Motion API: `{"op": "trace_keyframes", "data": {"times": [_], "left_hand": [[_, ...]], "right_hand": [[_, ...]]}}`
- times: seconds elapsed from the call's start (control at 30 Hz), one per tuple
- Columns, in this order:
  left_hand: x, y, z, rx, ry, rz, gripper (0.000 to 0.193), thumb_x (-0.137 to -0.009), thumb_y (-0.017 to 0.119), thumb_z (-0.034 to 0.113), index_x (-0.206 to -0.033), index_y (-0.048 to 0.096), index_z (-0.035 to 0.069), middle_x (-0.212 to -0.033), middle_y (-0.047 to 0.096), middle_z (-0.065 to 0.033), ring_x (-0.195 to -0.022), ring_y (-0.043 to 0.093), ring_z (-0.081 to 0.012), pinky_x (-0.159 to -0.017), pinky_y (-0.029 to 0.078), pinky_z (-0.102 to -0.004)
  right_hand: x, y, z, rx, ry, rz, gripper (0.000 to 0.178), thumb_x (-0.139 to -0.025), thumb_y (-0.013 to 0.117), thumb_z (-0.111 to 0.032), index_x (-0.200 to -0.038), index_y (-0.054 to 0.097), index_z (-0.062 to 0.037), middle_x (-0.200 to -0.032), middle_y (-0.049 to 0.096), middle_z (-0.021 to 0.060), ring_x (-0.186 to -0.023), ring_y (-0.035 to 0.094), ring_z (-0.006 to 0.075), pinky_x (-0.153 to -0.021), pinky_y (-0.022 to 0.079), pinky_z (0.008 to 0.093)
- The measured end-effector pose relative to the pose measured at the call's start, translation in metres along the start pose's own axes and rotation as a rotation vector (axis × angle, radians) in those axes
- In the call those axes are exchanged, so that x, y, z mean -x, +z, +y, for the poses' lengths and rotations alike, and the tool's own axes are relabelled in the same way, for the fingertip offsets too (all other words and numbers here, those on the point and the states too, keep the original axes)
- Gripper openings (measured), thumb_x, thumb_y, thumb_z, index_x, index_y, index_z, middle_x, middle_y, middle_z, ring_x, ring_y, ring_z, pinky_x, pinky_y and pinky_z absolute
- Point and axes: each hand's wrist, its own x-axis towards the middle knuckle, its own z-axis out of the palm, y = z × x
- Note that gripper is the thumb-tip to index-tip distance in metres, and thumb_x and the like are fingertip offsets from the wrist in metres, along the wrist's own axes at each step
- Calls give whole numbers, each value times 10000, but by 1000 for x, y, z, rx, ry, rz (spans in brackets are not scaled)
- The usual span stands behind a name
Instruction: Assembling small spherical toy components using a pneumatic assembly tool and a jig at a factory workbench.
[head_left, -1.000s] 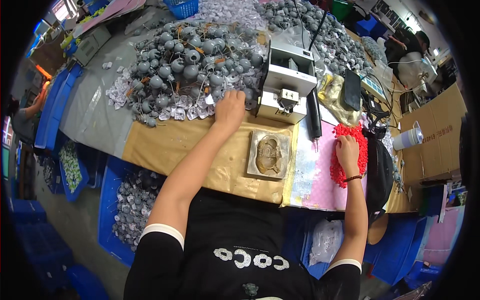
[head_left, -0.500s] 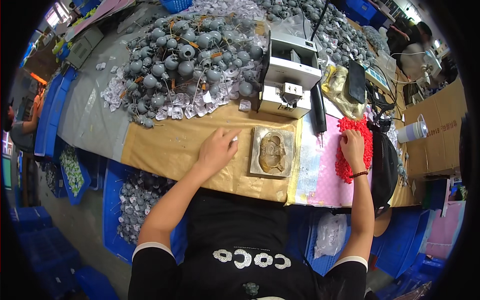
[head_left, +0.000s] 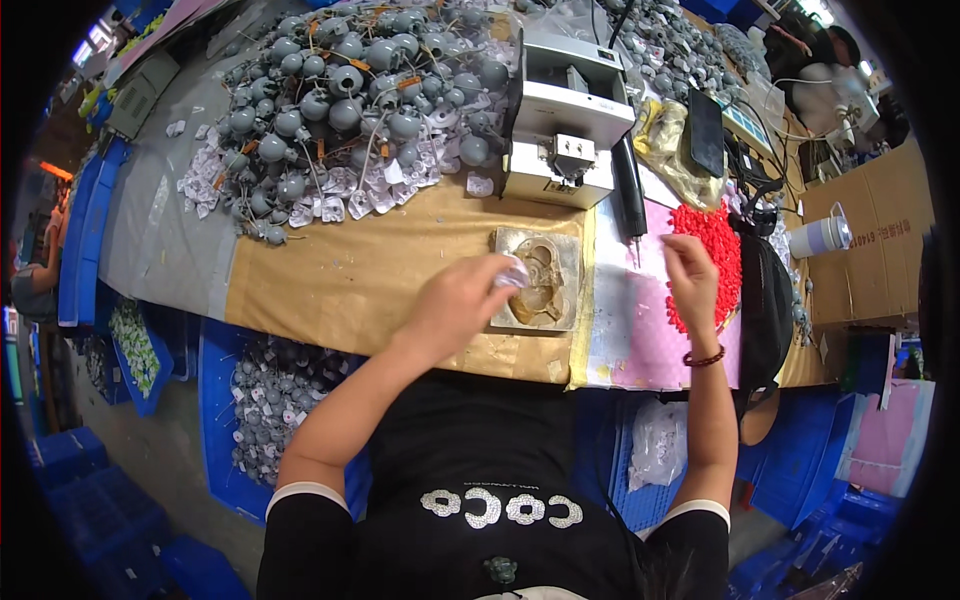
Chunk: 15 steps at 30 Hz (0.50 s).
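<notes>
My left hand (head_left: 452,308) pinches a small white, translucent plastic piece (head_left: 514,273) between thumb and fingers. It hovers at the left edge of a square metal block (head_left: 508,318) with a rounded, brownish hollow shape in its top. My right hand (head_left: 694,280), with a beaded band on its wrist, is over the pink sheet at the left side of a heap of small red parts (head_left: 718,236). Its thumb and fingertips are closed together; whatever is in them is too small to make out. A black pen-shaped power screwdriver (head_left: 629,190) points its tip down between the hands.
Grey ball-shaped parts with wires (head_left: 345,110) are heaped at the far left above white plastic pieces (head_left: 330,206). Beyond the block stands a white machine (head_left: 560,180). A phone (head_left: 706,135), a black bag (head_left: 768,320) and a white cup (head_left: 818,237) lie at the right.
My left hand has moved right with the white piece to the metal block's edge. The right hand has lifted off the red heap and shifted slightly left, fingertips together.
</notes>
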Motion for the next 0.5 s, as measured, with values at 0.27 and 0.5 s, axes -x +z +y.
{"op": "trace_keyframes", "data": {"times": [0.27, 0.5], "left_hand": [[-25, 28, 4, -265, 221, -78, 284, -785, 831, 209, -1021, 720, 96, -1249, 592, -113, -1244, 491, -372, -1019, 467, -461], [-37, 31, 8, -376, 157, -97, 355, -763, 828, 192, -1082, 697, 108, -1289, 562, -132, -1310, 443, -399, -1058, 440, -482]], "right_hand": [[15, 83, -82, -138, -211, -192, 139, -824, 784, 33, -938, 720, -12, -926, 732, 87, -869, 684, 200, -777, 537, 302], [9, 113, -82, -14, -480, -106, 199, -751, 811, 13, -887, 682, -52, -902, 708, 76, -817, 655, 263, -724, 518, 366]]}}
